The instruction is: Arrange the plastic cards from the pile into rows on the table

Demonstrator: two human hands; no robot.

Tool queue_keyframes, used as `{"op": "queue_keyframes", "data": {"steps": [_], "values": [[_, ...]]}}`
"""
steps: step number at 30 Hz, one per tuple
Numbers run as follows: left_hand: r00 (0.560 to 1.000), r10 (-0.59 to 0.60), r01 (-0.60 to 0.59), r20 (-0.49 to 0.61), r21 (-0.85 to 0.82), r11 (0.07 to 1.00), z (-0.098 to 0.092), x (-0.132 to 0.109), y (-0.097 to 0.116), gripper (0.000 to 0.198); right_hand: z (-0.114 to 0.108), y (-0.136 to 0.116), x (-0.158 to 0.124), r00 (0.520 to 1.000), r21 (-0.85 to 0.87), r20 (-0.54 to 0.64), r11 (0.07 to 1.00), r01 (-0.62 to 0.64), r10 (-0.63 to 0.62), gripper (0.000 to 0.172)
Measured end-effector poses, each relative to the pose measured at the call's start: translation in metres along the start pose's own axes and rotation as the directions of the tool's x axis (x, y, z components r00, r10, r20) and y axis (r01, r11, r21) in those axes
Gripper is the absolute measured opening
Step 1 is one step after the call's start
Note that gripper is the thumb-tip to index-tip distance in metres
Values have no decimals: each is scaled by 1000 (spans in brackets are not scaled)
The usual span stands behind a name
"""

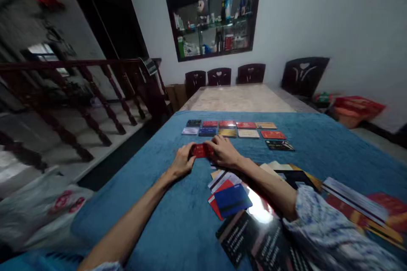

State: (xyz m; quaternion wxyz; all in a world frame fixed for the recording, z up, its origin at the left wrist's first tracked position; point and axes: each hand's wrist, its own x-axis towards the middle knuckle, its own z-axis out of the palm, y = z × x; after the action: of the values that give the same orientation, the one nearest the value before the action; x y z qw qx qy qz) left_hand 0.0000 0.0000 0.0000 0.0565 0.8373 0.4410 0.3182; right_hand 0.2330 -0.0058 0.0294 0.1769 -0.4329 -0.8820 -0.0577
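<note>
A red card (199,150) is held between my two hands just above or on the blue cloth, in front of the laid-out cards. My left hand (183,160) grips its left end, thumb below and fingers at the top edge. My right hand (224,151) closes on its right end and hides part of it. Just beyond lie two rows of cards, among them a blue card (207,131), a gold card (227,133) and a cream card (248,134). A black card (280,145) lies at their right end. Beneath my right forearm, loose cards overlap, with a blue card (232,200) on top.
Black cards (237,237) with printed text lie near the front edge. More cards (354,199) are heaped at the right. The blue cloth (159,207) covers the near table. Dark chairs (219,77) stand at the far end, a wooden railing (85,65) and plastic bags (51,207) at the left.
</note>
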Motion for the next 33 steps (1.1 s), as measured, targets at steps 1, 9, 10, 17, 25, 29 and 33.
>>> {"op": "queue_keyframes", "data": {"steps": [1, 9, 10, 17, 25, 29, 33], "values": [[1000, 8, -8, -4, -7, 1000, 0, 0, 0, 48, 0, 0, 0, 1000, 1, 1, 1000, -1, 1, 49], [999, 47, -47, 10, -25, 999, -2, 2, -3, 58, -3, 3, -1, 999, -12, 34, 1000, 26, -26, 54], [999, 40, -39, 16, -23, 999, -2, 2, -2, 58, -3, 4, -1, 999, -13, 35, 999, 34, -34, 54], [998, -6, 7, 63, -16, 1000, -5, 2, 0, 55, -4, 7, 0, 998, -15, 37, 998, 53, -52, 58], [992, -63, 56, 114, 60, 997, -8, 3, 7, 51, -10, 5, 1, 997, 16, 75, 1000, 15, -16, 55], [990, -76, 66, 121, 80, 995, -9, 4, 12, 47, -14, 5, 1, 997, 30, 78, 999, -10, 8, 53], [986, -71, 58, 154, 87, 995, -12, 6, 16, 45, -17, 7, 1, 995, 35, 100, 999, -16, 13, 49]]}}
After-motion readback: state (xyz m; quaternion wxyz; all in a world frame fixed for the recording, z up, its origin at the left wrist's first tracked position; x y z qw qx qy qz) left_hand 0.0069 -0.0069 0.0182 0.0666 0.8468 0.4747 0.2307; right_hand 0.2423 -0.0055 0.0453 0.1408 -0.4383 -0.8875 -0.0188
